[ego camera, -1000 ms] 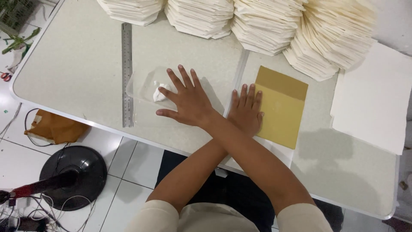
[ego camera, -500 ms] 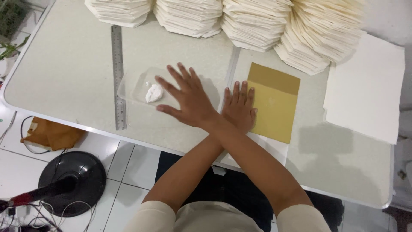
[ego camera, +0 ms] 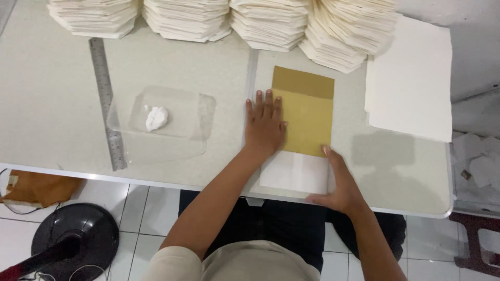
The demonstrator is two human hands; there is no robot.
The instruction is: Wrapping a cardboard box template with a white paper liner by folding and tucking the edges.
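Two bare hands rest on a pale speckled table (ego camera: pixel 52 104), set apart from each other. Left hand (ego camera: pixel 264 125) lies flat, fingers spread, pressing the left edge of a mustard-yellow rectangular paper envelope (ego camera: pixel 308 112) at the table's middle. Right hand (ego camera: pixel 338 187) lies open at the near edge, thumb touching the envelope's lower right corner, beside a white sheet (ego camera: pixel 294 174) underneath. Further left sit a clear plastic tray (ego camera: pixel 182 122) holding a white lump (ego camera: pixel 155 118) and a steel ruler (ego camera: pixel 107 101). Stacks of cream paper (ego camera: pixel 271 26) line the far edge.
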